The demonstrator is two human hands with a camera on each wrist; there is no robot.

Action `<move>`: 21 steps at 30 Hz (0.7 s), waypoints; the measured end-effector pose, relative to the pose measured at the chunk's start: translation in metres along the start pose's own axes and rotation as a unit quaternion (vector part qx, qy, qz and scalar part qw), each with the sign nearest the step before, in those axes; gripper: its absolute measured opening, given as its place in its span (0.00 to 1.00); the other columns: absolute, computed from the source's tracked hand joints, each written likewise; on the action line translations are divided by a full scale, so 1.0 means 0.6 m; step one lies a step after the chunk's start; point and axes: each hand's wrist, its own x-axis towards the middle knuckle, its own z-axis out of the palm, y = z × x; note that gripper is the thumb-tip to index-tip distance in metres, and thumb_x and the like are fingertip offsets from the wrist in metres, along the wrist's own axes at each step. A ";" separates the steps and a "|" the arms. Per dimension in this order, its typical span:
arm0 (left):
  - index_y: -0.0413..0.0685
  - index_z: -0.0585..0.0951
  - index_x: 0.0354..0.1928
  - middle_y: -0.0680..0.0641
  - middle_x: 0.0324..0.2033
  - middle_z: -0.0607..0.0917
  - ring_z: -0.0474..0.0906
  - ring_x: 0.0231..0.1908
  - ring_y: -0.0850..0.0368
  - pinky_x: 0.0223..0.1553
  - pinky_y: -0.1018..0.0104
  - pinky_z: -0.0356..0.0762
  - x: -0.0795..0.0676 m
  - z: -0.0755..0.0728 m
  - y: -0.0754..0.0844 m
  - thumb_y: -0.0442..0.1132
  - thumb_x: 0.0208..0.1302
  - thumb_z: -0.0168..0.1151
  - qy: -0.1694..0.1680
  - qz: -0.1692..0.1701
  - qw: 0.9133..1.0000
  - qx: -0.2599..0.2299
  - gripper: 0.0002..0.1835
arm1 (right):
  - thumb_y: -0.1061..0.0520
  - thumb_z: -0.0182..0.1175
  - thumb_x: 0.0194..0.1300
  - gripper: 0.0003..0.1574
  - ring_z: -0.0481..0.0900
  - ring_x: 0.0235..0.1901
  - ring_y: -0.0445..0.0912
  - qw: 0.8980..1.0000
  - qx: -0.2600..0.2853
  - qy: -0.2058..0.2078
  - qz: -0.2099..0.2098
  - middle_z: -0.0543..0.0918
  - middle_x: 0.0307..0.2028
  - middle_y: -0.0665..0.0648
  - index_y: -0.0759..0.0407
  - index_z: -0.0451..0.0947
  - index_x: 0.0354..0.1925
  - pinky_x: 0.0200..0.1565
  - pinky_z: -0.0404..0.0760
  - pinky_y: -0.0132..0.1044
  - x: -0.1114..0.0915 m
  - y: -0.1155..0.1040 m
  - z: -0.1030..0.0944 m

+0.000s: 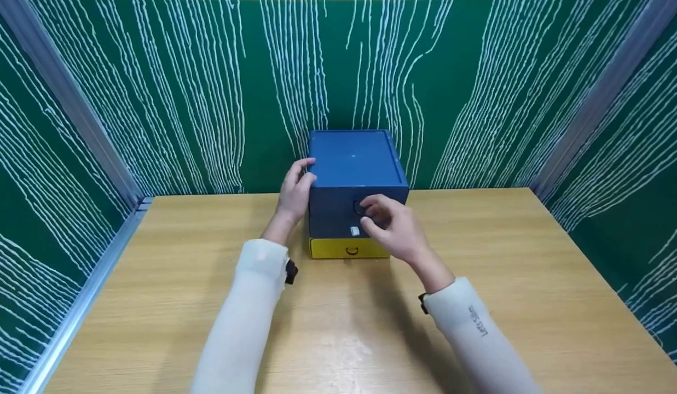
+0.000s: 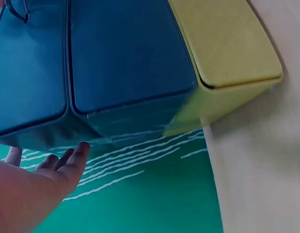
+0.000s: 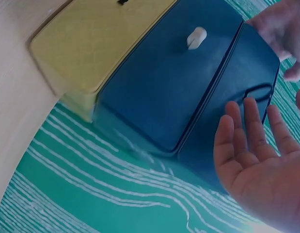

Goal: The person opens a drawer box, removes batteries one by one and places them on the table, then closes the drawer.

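Note:
A small drawer unit (image 1: 352,158) with a blue top stands at the back of the table. Its upper dark blue drawer bears a black loop handle (image 3: 259,87), and the drawer below has a white knob (image 1: 354,231). At the bottom is a yellow drawer (image 1: 330,248) with a dark curved handle. My left hand (image 1: 295,191) lies along the unit's upper left side, fingers fairly straight. In front of the loop handle is my right hand (image 1: 397,227), fingers loosely bent; in the right wrist view one fingertip (image 3: 250,103) overlaps the loop's end. All drawers look closed.
The light wooden table (image 1: 207,284) extends in front of the unit and to both sides. Green walls (image 1: 480,82) with white wavy lines rise behind and beside it, with metal posts (image 1: 81,104) at the corners.

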 end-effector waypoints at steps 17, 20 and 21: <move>0.57 0.72 0.48 0.57 0.57 0.67 0.61 0.56 0.58 0.58 0.54 0.56 0.007 0.010 -0.018 0.40 0.58 0.39 0.028 -0.008 0.999 -0.032 0.17 | 0.50 0.55 0.55 0.03 0.72 0.22 0.40 0.998 -0.022 0.051 0.028 0.76 0.24 0.44 0.47 0.73 0.28 0.27 0.74 0.32 0.019 -0.005 0.038; 0.58 0.71 0.48 0.57 0.57 0.67 0.61 0.55 0.58 0.57 0.54 0.56 0.008 0.011 -0.020 0.41 0.58 0.39 0.031 -0.004 0.999 -0.030 0.17 | 0.50 0.54 0.56 0.04 0.72 0.23 0.40 0.998 -0.016 0.057 0.037 0.76 0.23 0.44 0.46 0.73 0.27 0.27 0.74 0.32 0.020 -0.006 0.040; 0.58 0.71 0.48 0.57 0.57 0.67 0.61 0.55 0.58 0.57 0.54 0.56 0.008 0.012 -0.020 0.41 0.59 0.38 0.031 -0.001 0.999 -0.028 0.17 | 0.49 0.54 0.56 0.05 0.72 0.23 0.40 0.997 -0.015 0.059 0.040 0.76 0.23 0.44 0.46 0.73 0.27 0.27 0.74 0.32 0.020 -0.006 0.040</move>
